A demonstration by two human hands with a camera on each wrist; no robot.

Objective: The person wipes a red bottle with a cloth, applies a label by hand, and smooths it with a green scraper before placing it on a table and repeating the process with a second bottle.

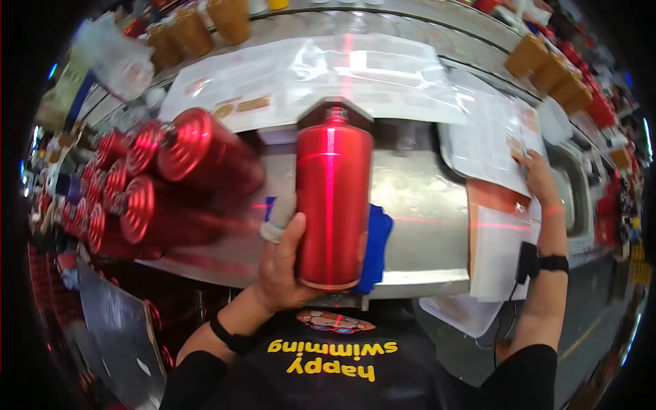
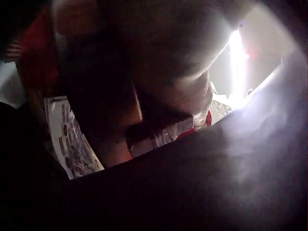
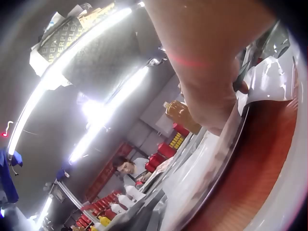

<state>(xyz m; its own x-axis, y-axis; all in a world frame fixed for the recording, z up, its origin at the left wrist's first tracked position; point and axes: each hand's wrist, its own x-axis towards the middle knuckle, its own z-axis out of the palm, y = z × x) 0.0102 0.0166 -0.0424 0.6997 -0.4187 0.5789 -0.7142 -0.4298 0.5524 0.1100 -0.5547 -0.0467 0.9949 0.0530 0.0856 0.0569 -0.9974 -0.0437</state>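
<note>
Surface of shiny grey metal carries clustered red metallic cylinders on the person's left and a white printed sheet on the right. One glossy red metal cylinder is held over the front edge, the left hand keeping its grip around the lower part. The right hand touches the sheet; whether its grip pinches cannot be told. A flat bright-blue piece shows partly behind the held cylinder.

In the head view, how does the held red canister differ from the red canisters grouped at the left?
The held canister is alone in the left grip; the grouped canisters are clustered together. The held canister turns its long side to the camera, while the grouped canisters show ringed ends. Both are shiny red.
</note>
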